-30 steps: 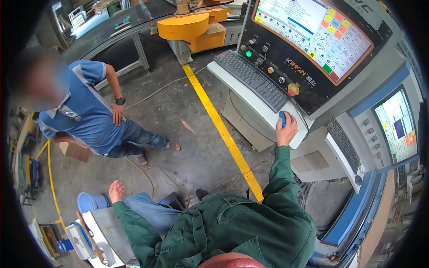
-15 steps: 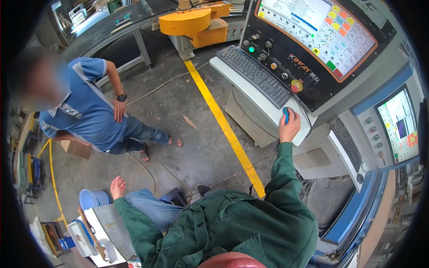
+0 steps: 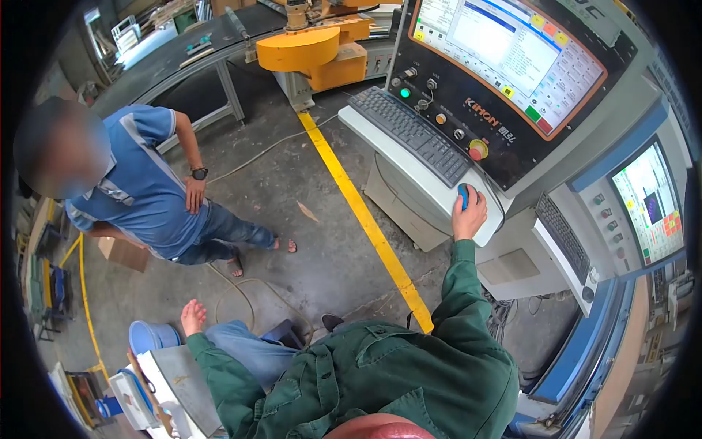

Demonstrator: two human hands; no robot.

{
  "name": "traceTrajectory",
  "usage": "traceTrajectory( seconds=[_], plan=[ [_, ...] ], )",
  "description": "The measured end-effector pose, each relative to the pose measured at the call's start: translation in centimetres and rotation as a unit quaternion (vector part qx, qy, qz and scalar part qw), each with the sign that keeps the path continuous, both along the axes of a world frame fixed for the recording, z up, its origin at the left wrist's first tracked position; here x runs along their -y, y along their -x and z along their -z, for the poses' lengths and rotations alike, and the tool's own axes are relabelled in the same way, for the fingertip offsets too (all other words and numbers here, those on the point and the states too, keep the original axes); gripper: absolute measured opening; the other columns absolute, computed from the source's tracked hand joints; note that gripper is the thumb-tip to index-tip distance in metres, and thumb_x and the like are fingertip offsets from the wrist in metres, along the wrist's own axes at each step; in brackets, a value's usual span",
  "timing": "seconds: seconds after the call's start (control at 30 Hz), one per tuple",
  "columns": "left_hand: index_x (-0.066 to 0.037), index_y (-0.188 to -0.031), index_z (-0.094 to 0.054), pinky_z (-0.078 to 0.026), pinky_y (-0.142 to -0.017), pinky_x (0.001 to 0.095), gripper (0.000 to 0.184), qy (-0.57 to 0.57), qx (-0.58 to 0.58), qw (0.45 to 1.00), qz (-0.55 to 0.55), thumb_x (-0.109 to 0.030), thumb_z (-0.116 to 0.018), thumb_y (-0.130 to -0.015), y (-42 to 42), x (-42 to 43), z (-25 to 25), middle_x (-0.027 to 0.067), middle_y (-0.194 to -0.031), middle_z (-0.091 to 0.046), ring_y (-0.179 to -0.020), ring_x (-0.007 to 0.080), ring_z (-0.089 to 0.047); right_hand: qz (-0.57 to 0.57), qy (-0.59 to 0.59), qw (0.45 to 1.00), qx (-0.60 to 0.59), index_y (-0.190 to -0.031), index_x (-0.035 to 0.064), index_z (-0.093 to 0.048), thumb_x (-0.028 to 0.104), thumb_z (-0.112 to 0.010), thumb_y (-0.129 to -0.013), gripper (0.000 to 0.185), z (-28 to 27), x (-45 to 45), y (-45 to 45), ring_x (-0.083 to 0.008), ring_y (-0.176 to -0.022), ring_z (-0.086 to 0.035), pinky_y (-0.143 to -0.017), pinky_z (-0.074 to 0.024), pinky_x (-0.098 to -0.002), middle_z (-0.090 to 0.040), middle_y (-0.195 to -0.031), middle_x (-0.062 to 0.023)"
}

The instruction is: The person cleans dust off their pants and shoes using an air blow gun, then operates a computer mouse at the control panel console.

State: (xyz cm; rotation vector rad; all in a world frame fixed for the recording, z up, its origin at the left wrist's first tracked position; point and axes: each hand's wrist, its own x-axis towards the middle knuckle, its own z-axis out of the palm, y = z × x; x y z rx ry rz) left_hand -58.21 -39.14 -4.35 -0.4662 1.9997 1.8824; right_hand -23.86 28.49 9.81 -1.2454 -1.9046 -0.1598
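My right hand [image 3: 469, 218] rests over a blue and black computer mouse [image 3: 463, 194], fingers curved around it. The mouse is at the right end of a white shelf [image 3: 479, 180], beside a black keyboard [image 3: 417, 134]. Above them, a lit screen [image 3: 504, 51] with an orange border shows a pale window with a blue bar. Knobs, a green light and a red stop button [image 3: 478, 150] line the panel below the screen. My left hand [image 3: 194, 317] hangs open and holds nothing, near a blue bucket [image 3: 153, 336].
Another person [image 3: 146, 175] in a blue shirt stands at the left, one hand on the hip. A yellow floor line [image 3: 358, 208] runs between us. A hose [image 3: 252, 289] lies on the floor. A second console screen [image 3: 649, 205] stands right, and a yellow machine [image 3: 311, 55] at the back.
A pale window with a blue bar has come up on the main screen, covering part of the icons. My right hand stays on the mouse. The camera view has shifted slightly.
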Motion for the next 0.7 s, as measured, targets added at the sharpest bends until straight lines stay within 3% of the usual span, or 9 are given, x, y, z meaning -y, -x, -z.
traceTrajectory(
  seconds=[0.7],
  plan=[
    [-0.010,-0.102,-0.055,-0.041,-0.048,0.0239,0.031,-0.001,-0.003,1.000,-0.007,-0.033,-0.057,-0.081,-0.42,0.06,0.15,0.0056,-0.085,-0.060,-0.063,0.0149,-0.058,0.016,0.023,0.999,0.022,-0.114,0.0219,-0.049,0.026,-0.057,-0.077,0.038,0.07,-0.11,0.09,-0.0319,-0.096,-0.048,-0.078,-0.0375,-0.0430,-0.045,-0.115,-0.0143]
  ],
)
